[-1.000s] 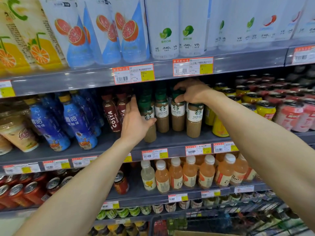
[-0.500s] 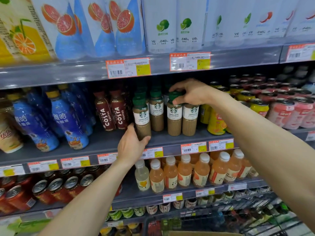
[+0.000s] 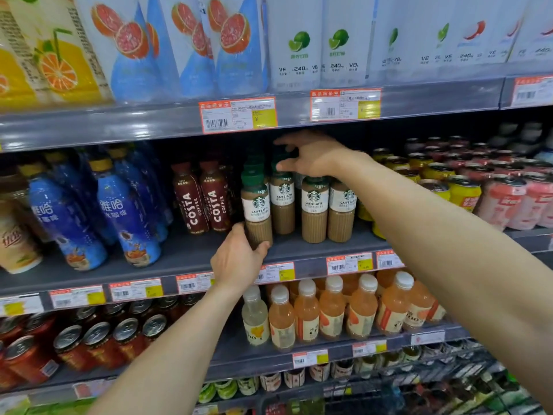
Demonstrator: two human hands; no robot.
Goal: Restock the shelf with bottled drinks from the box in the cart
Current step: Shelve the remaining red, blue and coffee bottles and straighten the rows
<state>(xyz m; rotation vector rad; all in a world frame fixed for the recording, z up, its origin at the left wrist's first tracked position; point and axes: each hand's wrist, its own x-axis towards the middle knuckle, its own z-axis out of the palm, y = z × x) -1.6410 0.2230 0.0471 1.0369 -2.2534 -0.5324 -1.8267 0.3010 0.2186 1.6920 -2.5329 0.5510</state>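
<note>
The left hand point(image 3: 239, 260) is gripping the base of a latte bottle point(image 3: 256, 209), with the thumb curling round its right side and the fingers wrapping behind its left. That bottle is standing upright on the middle shelf point(image 3: 179, 259), at the front left of the latte row and just beside two brown coffee bottles point(image 3: 203, 202). Three more latte bottles point(image 3: 314, 211) are standing to its right, close together, with others lining up behind them.

The right hand point(image 3: 314, 154) is reaching in over the tops of the row. Its forefinger and thumb are spreading apart on either side of a green cap point(image 3: 282, 157) further back; I cannot tell whether they are pinching it or only framing it.

Blue bottles point(image 3: 128, 217) are filling the left part of the same shelf, and yellow and pink cans point(image 3: 466, 190) are crowding the right part. Pale orange juice bottles point(image 3: 332, 310) are standing on the shelf below. A wire cart point(image 3: 449, 384) is showing at the lower right.
</note>
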